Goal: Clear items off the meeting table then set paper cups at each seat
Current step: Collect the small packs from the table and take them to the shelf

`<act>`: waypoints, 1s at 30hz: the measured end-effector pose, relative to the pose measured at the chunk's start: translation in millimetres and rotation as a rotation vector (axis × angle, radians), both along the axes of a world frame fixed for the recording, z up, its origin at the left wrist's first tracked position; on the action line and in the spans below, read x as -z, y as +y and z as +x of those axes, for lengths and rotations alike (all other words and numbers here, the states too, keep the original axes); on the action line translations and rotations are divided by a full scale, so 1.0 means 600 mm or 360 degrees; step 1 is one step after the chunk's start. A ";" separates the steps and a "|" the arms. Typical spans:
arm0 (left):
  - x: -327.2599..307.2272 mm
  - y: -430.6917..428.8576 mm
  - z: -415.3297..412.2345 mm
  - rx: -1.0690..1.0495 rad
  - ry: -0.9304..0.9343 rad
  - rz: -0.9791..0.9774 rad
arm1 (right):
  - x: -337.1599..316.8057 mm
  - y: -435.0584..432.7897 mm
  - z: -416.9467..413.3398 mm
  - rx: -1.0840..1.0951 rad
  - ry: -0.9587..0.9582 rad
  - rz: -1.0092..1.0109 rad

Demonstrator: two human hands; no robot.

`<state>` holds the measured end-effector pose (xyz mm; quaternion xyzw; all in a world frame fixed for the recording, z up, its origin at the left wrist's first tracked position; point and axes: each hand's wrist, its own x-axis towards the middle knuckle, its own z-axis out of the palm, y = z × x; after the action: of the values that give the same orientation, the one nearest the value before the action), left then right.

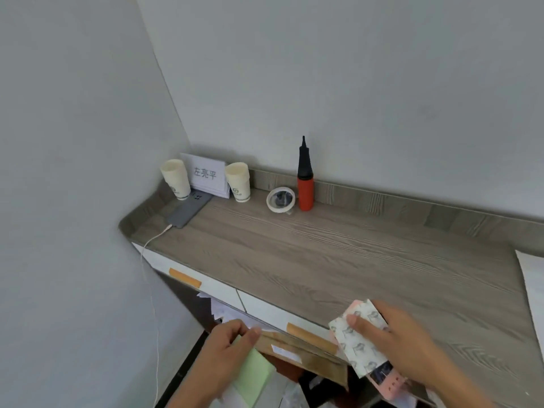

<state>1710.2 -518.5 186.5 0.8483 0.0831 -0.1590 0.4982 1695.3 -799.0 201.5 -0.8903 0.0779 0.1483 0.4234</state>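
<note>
Carrying cleared items at the sideboard [338,260], you grip a green pad [256,375] and brown envelope [300,354] in your left hand [226,346]. Your right hand [403,343] curls round a patterned packet [359,340], its long axis pointing away from you. Next, probably set these down, then fetch the paper cup stacks [238,182], which stand upright, mouths up, in the far-left corner.

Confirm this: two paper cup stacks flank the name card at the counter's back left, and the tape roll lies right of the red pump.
Not quite: the head view shows the tape roll lying left of the red pump, not right. The paper cup stacks do flank the name card.
</note>
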 end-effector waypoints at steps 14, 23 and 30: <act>0.025 -0.178 0.442 0.0249 0.0083 -0.0402 | 0.028 -0.031 0.161 0.0769 0.0183 0.0123; 0.098 -0.320 0.557 0.0612 -0.0260 0.0148 | 0.031 -0.025 0.176 0.1369 0.0148 0.0295; 0.098 -0.276 0.521 0.1087 -0.0754 0.0503 | 0.070 -0.073 0.272 0.1498 0.0048 0.0440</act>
<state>2022.9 -684.3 127.9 0.9059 -0.2950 -0.1011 0.2866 1858.3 -842.8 159.6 -0.6917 0.4576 -0.0373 0.5575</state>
